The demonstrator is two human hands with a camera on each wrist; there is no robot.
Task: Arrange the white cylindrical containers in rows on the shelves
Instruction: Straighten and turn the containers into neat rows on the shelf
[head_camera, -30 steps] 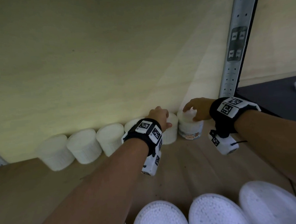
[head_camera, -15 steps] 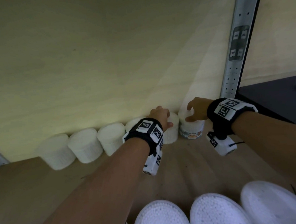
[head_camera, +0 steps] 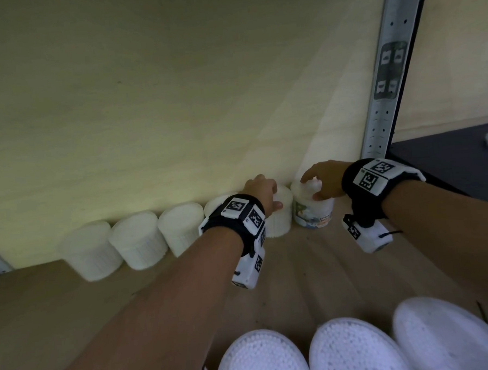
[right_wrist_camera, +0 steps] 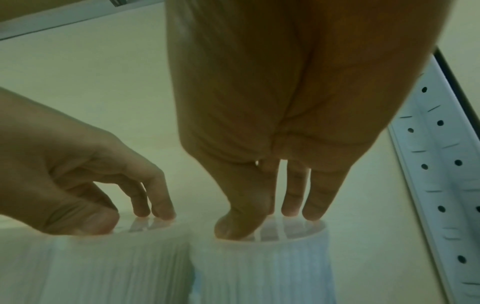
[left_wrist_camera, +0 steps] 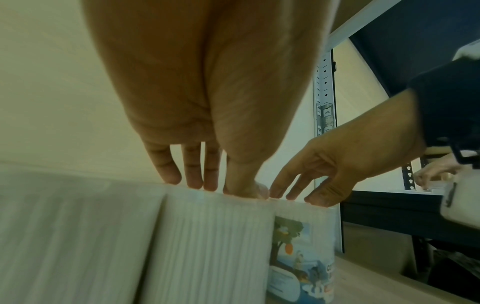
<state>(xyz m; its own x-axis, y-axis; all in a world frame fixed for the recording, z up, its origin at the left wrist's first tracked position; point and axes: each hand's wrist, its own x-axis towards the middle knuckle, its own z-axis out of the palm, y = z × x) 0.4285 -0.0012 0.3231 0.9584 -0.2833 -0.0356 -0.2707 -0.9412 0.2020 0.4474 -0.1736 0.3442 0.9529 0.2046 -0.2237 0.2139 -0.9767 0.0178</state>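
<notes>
A row of white ribbed containers (head_camera: 140,244) stands along the shelf's back wall. My left hand (head_camera: 261,193) rests its fingertips (left_wrist_camera: 193,181) on the lid of the fifth white container (head_camera: 280,222), thumb at the front rim. Touching that one on the right is a container with a picture label (head_camera: 313,215). My right hand (head_camera: 322,182) has its thumb and fingertips (right_wrist_camera: 292,207) down on this container's lid (right_wrist_camera: 270,236). Neither hand wraps round a container's side. Both containers stand upright on the shelf board (head_camera: 298,267).
A perforated metal upright (head_camera: 387,78) rises just right of the labelled container, with a dark floor (head_camera: 448,168) beyond it. Three white dotted lids (head_camera: 263,359) sit at the shelf's near edge. Bare board lies between them and the back row.
My right hand has settled a little lower and leftwards onto the labelled container's lid. The left hand and the row have barely moved.
</notes>
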